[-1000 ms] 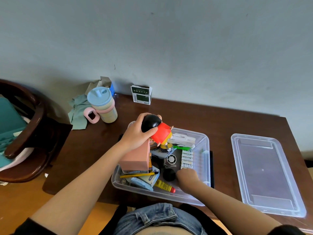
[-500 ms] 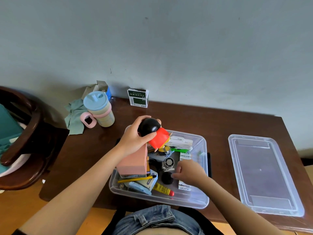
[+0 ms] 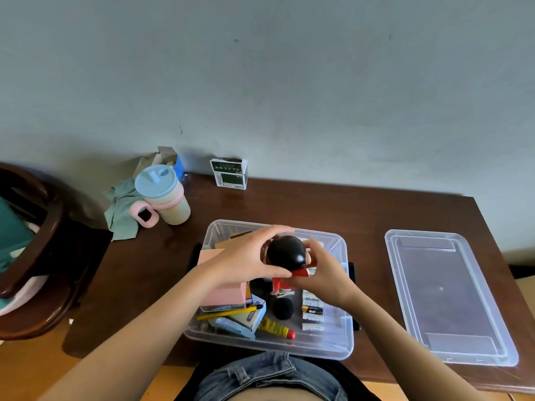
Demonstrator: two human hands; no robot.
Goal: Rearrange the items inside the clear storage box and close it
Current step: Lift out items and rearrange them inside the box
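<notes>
The clear storage box point(image 3: 337, 350) stands open on the dark wooden table, right in front of me. Above its middle, both hands hold a toy figure point(image 3: 286, 253) with a black round head and a red body. My left hand point(image 3: 246, 260) curls round the head from the left. My right hand point(image 3: 324, 270) grips the red body from the right. Inside the box lie a pink box point(image 3: 221, 293), a yellow pencil point(image 3: 225, 313), a yellow glue tube point(image 3: 276, 328), a black round piece point(image 3: 283, 308) and batteries point(image 3: 312, 309). The clear lid point(image 3: 447, 296) lies flat to the right.
A pastel cup with a blue lid and pink handle point(image 3: 163, 196) stands at the back left beside a green cloth point(image 3: 120, 209). A green and white carton point(image 3: 228, 172) stands against the wall. A dark wooden chair point(image 3: 37, 244) is at the left.
My right hand rose from the box's contents and took hold of the figure's red body. My left hand turned the figure upright and moved it right, over the box's middle.
</notes>
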